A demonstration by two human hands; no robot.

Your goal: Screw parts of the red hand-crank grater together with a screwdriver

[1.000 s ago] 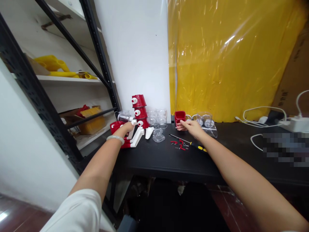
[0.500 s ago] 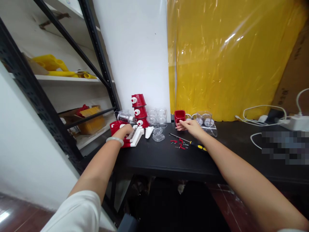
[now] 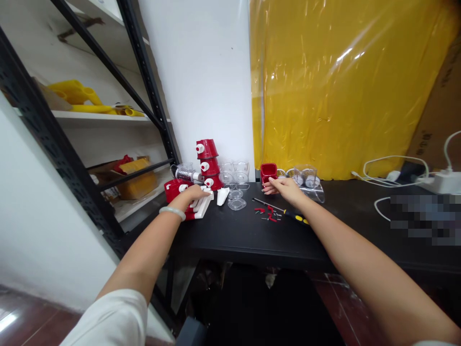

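While the left hand is over white parts on the table, its finger grip indiscernible, right hand by one red container, fingers close together, hold unclear, three stacked red housings, one screwdriver

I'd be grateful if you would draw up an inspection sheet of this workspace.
Surface: black table, with bare space near the front edge.
Job's things: white parts at left; red container farther right.
Clutter: red stack, clear lids, small red pieces, screwdriver.
Grip: left hand over the white parts; right hand at the red container; hold unclear for both.
Cables: white cables looped at right.
Surroundings: shelving left; yellow sheet behind.
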